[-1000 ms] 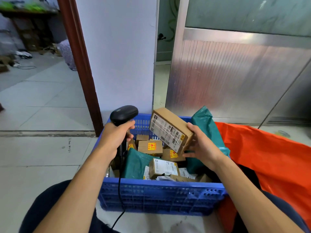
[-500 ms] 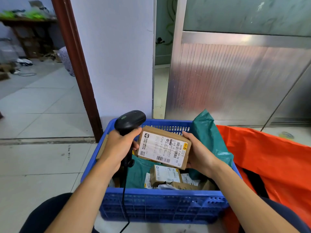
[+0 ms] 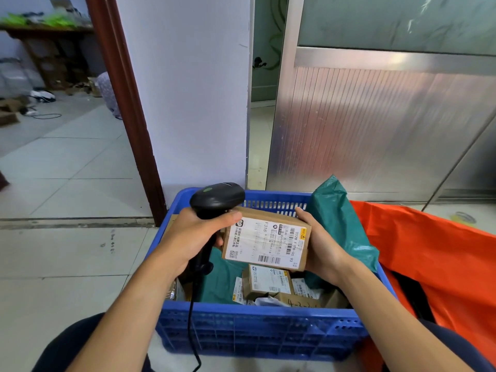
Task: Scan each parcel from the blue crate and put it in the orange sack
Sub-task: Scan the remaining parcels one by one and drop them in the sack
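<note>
Gripping the black scanner, the left hand is closed; the cardboard parcel is held label-up in the right hand above the blue crate. The scanner head should be aimed at the barcode before the parcel is moved to the orange sack.

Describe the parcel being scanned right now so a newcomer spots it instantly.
Find the blue crate on the floor beside the orange sack. Above it, the right hand holds a brown cardboard box next to the black scanner in the left hand. It is the only parcel lifted clear, white label up.
</note>
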`<state>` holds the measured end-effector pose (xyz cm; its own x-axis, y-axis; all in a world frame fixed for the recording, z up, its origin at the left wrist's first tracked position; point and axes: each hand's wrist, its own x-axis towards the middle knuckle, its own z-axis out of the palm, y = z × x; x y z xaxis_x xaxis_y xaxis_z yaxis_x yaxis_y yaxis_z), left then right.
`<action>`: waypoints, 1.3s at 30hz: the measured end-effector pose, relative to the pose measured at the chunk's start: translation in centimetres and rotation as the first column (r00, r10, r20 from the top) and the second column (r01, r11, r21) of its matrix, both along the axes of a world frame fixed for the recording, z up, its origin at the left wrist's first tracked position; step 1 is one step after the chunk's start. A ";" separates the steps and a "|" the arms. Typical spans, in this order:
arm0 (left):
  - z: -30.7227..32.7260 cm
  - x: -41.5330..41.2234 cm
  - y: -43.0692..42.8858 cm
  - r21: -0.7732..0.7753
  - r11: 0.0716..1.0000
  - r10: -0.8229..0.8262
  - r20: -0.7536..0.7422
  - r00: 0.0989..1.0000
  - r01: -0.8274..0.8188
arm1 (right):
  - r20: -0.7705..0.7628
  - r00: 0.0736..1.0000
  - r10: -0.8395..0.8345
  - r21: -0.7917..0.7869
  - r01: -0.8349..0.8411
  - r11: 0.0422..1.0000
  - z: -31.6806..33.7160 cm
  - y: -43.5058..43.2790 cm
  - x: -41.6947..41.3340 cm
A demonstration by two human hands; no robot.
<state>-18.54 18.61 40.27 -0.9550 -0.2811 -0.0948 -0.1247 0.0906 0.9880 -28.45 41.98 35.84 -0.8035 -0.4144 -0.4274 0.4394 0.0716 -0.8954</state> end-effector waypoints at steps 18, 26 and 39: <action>-0.1 0.0 1.9 0.090 0.995 0.029 0.077 0.997 -0.036 | -0.177 0.984 -0.032 -0.254 -0.014 0.967 1.3 0.0 1.0; -1.3 -0.4 2.8 0.048 0.995 -0.089 0.106 0.990 0.084 | -0.177 0.984 0.016 -0.213 -0.054 0.976 1.1 -0.7 1.8; -1.8 -0.9 2.7 0.021 1.000 -0.017 0.041 0.999 0.016 | -0.562 0.823 -0.082 0.238 0.256 0.937 -0.2 0.5 -0.5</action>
